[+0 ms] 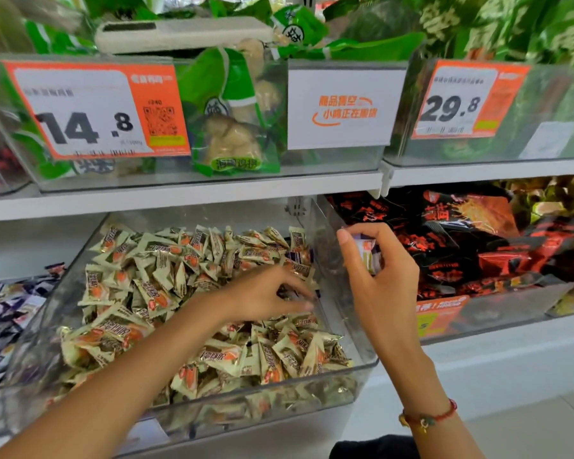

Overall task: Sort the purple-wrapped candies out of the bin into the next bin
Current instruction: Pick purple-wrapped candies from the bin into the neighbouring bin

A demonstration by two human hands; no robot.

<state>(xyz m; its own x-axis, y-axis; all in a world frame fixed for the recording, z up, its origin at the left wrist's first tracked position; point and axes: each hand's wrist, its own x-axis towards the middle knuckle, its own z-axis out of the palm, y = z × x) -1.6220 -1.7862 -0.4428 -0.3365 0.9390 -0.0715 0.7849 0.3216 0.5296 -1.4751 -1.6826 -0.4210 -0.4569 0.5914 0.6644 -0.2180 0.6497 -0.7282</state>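
Fingers [352,236] of the right hand [383,286] pinch a purple-wrapped candy [367,255] above the bin's [332,246] right wall; left hand [265,294], loosely spread and empty, rakes the beige candies [166,279]. Mid-sort: next, probably carry it to the purple bin [10,313] at left.

Purple bin [0,313] cut off left

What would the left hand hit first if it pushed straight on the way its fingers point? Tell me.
Likely the bin's clear right wall: the left hand points right across the candies, fingertips close to it. Depth is unclear.
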